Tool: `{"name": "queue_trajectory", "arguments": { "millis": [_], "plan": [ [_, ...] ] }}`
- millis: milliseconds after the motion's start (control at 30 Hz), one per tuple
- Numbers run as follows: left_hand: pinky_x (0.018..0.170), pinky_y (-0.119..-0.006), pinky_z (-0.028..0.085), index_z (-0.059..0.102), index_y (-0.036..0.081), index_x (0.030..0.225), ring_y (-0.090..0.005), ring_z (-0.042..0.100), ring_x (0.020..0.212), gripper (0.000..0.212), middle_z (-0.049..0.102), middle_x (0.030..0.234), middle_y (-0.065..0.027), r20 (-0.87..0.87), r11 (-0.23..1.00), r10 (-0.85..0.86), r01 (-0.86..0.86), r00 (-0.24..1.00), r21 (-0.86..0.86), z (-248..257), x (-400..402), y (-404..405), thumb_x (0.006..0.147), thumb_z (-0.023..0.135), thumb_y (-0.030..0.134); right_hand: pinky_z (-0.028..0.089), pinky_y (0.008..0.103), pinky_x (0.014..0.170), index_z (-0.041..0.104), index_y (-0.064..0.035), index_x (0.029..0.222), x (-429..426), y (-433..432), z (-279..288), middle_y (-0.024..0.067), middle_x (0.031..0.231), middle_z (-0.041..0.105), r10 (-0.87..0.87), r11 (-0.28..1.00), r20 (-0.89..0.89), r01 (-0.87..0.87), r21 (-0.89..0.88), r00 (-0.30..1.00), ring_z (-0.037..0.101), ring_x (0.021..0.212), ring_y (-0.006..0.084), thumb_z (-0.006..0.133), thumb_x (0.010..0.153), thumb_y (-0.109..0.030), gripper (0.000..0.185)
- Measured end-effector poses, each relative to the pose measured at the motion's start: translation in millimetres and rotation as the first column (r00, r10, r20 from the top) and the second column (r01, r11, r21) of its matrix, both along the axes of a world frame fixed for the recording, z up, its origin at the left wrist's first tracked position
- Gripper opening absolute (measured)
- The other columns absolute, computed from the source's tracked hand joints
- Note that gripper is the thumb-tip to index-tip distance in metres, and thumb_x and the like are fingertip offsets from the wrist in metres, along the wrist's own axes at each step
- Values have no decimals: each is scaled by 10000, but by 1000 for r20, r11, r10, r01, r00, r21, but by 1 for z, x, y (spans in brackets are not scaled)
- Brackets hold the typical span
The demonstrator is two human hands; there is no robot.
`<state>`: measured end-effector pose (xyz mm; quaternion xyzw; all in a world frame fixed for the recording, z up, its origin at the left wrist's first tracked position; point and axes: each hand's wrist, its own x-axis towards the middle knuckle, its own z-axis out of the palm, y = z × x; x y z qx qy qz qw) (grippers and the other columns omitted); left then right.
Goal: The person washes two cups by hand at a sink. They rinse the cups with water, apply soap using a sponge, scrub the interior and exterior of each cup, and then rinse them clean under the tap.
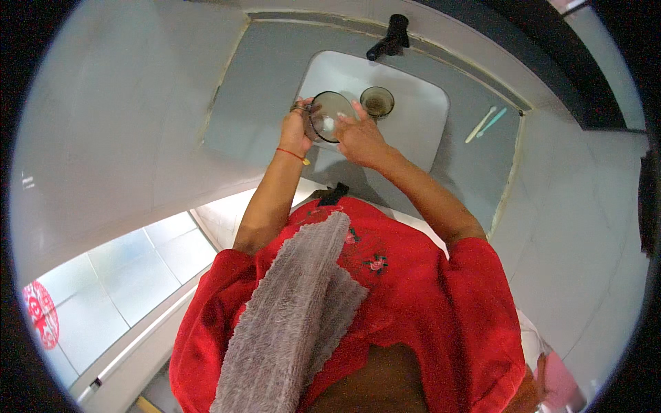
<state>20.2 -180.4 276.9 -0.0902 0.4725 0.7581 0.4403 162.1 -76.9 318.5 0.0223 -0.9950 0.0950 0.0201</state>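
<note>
My left hand (297, 129) grips a tinted glass cup (326, 106) by its left side, above the front left of a white sink (413, 137). The cup's dark rim faces up towards me. At its right rim is my right hand (364, 137), fingers apart, with some fingertips over the mouth; whether they touch the inside is unclear. Just beyond that hand a second tinted glass (377, 102) stands in the sink. A red cord bracelet (292, 153) circles my left wrist.
Behind the sink rises a black faucet (391, 40). Two toothbrushes, one cream (480, 124) and one teal (492, 122), lie on the grey counter (253, 88) at right. A grey towel (289, 310) hangs down my red top. Walls border the counter on both sides.
</note>
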Motion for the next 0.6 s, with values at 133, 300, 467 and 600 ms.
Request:
{"name": "queue_trajectory", "arguments": {
  "millis": [133, 300, 467, 600],
  "plan": [
    [770, -402, 467, 536, 26, 980, -249, 557, 847, 333, 584, 938, -111, 83, 996, 7, -14, 997, 86, 1, 17, 1, 925, 378, 313, 360, 449, 902, 480, 0, 1074, -4, -13, 42, 211, 985, 566, 102, 880, 404, 107, -463, 909, 539, 964, 327, 579, 747, -305, 458],
    [811, -429, 454, 524, 9, 1027, -271, 555, 893, 371, 582, 992, -130, 114, 993, -43, 30, 993, 113, 7, 32, 1, 914, 395, 338, 411, 425, 831, 321, 43, 1191, -6, -11, 25, 269, 1025, 523, 180, 612, 154, 12, -791, 972, 528, 951, 371, 586, 753, -356, 649],
    [790, -397, 465, 523, 19, 1029, -250, 558, 885, 362, 585, 968, -116, 51, 987, -11, 3, 999, 160, 1, 40, 9, 919, 390, 336, 245, 391, 1013, 418, 25, 1187, 16, 6, 25, 223, 1179, 477, 210, 976, 57, -205, -79, 976, 482, 1090, 307, 624, 709, -350, 642],
    [780, -384, 469, 521, 21, 1016, -244, 562, 875, 351, 587, 959, -113, 0, 997, -14, 14, 1000, 72, 11, 50, 20, 918, 394, 333, 153, 396, 1049, 458, 7, 1176, 27, 12, 8, 185, 1147, 521, 116, 983, 98, -128, 129, 988, 474, 1107, 287, 620, 697, -364, 627]
  ]
}}
